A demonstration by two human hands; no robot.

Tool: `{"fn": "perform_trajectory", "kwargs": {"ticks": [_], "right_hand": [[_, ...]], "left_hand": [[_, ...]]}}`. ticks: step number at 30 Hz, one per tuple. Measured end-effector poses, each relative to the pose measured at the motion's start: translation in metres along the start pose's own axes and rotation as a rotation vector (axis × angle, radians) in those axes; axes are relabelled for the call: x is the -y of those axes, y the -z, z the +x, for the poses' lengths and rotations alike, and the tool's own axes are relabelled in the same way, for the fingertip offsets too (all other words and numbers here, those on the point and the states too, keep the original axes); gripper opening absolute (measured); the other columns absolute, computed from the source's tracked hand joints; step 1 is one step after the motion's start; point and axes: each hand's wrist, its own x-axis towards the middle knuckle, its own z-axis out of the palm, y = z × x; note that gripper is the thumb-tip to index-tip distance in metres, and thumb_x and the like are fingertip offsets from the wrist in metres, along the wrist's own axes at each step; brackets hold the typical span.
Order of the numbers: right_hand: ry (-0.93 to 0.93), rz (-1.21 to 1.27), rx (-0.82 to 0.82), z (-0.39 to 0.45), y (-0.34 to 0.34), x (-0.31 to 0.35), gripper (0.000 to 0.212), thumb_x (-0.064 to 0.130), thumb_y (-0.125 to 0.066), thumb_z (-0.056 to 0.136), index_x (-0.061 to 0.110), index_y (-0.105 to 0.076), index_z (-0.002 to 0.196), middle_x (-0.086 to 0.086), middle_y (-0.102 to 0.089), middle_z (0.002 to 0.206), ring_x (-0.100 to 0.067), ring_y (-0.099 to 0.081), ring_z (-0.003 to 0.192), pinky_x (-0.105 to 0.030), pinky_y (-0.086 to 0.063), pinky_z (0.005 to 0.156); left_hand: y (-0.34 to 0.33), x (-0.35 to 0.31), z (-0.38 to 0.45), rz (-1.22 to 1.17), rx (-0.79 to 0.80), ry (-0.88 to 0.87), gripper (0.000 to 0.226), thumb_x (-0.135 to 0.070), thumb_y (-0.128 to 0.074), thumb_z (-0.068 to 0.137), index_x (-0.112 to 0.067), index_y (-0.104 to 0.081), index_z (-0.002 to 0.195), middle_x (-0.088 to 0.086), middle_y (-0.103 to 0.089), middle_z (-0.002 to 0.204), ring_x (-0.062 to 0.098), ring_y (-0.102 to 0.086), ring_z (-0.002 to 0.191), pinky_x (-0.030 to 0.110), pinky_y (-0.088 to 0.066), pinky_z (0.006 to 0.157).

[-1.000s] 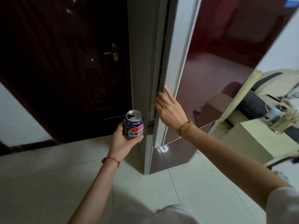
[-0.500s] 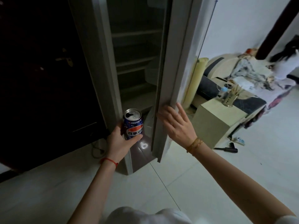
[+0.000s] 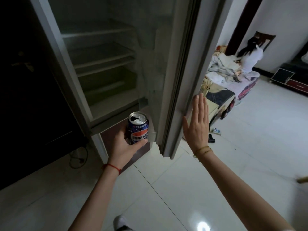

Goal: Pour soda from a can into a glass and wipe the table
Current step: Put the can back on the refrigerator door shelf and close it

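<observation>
**Opened can held low before an open fridge**

The left hand (image 3: pixel 124 145) grips a soda can (image 3: pixel 138 128), fingers behind it and the thumb laid across its lower front. The can is a smooth metal cylinder, blue with a red and white emblem and white lettering; it stands upright, and its silver top shows the dark mouth already opened. It sits just in front of the lower edge of the fridge (image 3: pixel 100 67). A thin red string circles that wrist.

The right hand (image 3: pixel 197 124) is flat, fingers straight and together, pointing upward beside the outer face of the fridge door (image 3: pixel 176 77); whether the palm touches the door cannot be told. A gold-coloured bracelet lies at that wrist.

The fridge cavity is dim and boxy, with pale flat shelves (image 3: pixel 103 59) stepping down one above another and a greenish drawer front beneath. The door stands swung outward, its long grey edge and ribbed seal running steeply between the two hands, so the can is on the cavity side and the flat hand on the room side.

The floor (image 3: pixel 166 189) is glossy white tile with thin grout lines and a bright glare spot, open and wide to the right. A dark wooden door (image 3: pixel 25 80) closes off the left. Farther right a person in white (image 3: pixel 250 59) sits by a bed heaped with rumpled cloth.
</observation>
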Motion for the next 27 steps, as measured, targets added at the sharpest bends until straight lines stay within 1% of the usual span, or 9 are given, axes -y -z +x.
{"fn": "perform_trajectory", "kwargs": {"ticks": [2,5,7,11,15,17,21,24,27], "right_hand": [[-0.069,0.004,0.006,0.002,0.006,-0.017,0.067,0.011,-0.052,0.098,-0.001,-0.015,0.152,-0.018,-0.015,0.161,-0.029,-0.008,0.151,-0.051,-0.022,0.119],[-0.143,0.035,0.022,0.006,0.015,-0.04,0.068,0.012,-0.05,0.096,-0.001,-0.015,0.153,-0.016,-0.015,0.161,-0.027,-0.007,0.151,-0.049,-0.02,0.121],[-0.175,0.087,0.052,0.011,0.02,-0.054,0.07,0.014,-0.049,0.095,0.0,-0.012,0.153,-0.014,-0.012,0.162,-0.026,-0.006,0.151,-0.047,-0.017,0.122],[-0.252,0.261,0.062,0.022,0.029,-0.082,0.07,0.009,-0.047,0.095,0.003,-0.011,0.154,-0.01,-0.013,0.163,-0.023,-0.009,0.151,-0.04,-0.014,0.123],[-0.397,0.414,0.069,0.036,0.033,-0.104,0.069,0.011,-0.046,0.096,0.009,-0.011,0.155,-0.005,-0.013,0.163,-0.016,-0.01,0.15,-0.034,-0.01,0.124],[-0.467,0.467,0.072,0.045,0.034,-0.114,0.067,0.011,-0.045,0.097,0.01,-0.01,0.155,-0.004,-0.013,0.163,-0.015,-0.01,0.15,-0.032,-0.008,0.123],[-0.587,0.535,0.079,0.062,0.031,-0.134,0.065,0.013,-0.042,0.098,0.008,-0.01,0.155,-0.006,-0.011,0.163,-0.017,-0.009,0.151,-0.034,-0.007,0.124],[-0.658,0.597,0.073,0.074,0.026,-0.15,0.07,0.024,-0.039,0.094,0.009,-0.009,0.155,-0.005,-0.009,0.164,-0.016,-0.008,0.151,-0.039,-0.008,0.124],[-0.726,0.624,0.056,0.09,0.02,-0.169,0.074,0.034,-0.035,0.09,0.01,-0.01,0.155,-0.005,-0.01,0.164,-0.016,-0.009,0.151,-0.04,-0.009,0.124]], "left_hand": [[-0.015,-0.008,-0.005,-0.004,0.019,-0.008,0.071,-0.007,-0.084,0.07,-0.012,-0.051,0.133,-0.006,-0.058,0.114,0.006,-0.058,0.102,0.003,-0.046,0.068],[-0.038,-0.018,-0.009,-0.019,0.032,-0.016,0.066,-0.005,-0.083,0.07,-0.014,-0.053,0.128,-0.014,-0.058,0.103,-0.009,-0.054,0.09,0.001,-0.045,0.066],[-0.053,-0.024,-0.008,-0.02,0.034,-0.031,0.061,-0.001,-0.082,0.07,-0.017,-0.052,0.121,-0.019,-0.055,0.096,-0.011,-0.053,0.084,0.0,-0.044,0.064],[-0.078,-0.038,-0.002,-0.001,0.062,-0.077,0.063,-0.005,-0.085,0.068,-0.011,-0.055,0.123,-0.006,-0.059,0.106,-0.005,-0.055,0.087,-0.001,-0.044,0.063],[-0.102,-0.051,0.008,-0.05,0.082,-0.118,0.066,-0.003,-0.085,0.067,-0.013,-0.054,0.124,-0.009,-0.06,0.104,0.002,-0.059,0.094,0.001,-0.046,0.065],[-0.113,-0.055,0.015,-0.089,0.093,-0.135,0.073,-0.001,-0.085,0.066,-0.015,-0.049,0.128,-0.007,-0.059,0.111,0.003,-0.059,0.099,0.002,-0.047,0.065],[-0.131,-0.063,0.032,-0.097,0.092,-0.165,0.075,-0.005,-0.087,0.064,-0.02,-0.046,0.125,-0.006,-0.059,0.117,0.004,-0.06,0.106,0.006,-0.05,0.072],[-0.142,-0.07,0.048,-0.093,0.112,-0.182,0.077,-0.009,-0.088,0.064,-0.018,-0.047,0.128,-0.004,-0.06,0.122,0.006,-0.061,0.109,0.013,-0.053,0.081],[-0.152,-0.08,0.066,-0.059,0.131,-0.213,0.077,-0.017,-0.09,0.063,-0.026,-0.048,0.126,-0.007,-0.062,0.121,0.007,-0.062,0.109,0.021,-0.053,0.086]]}}
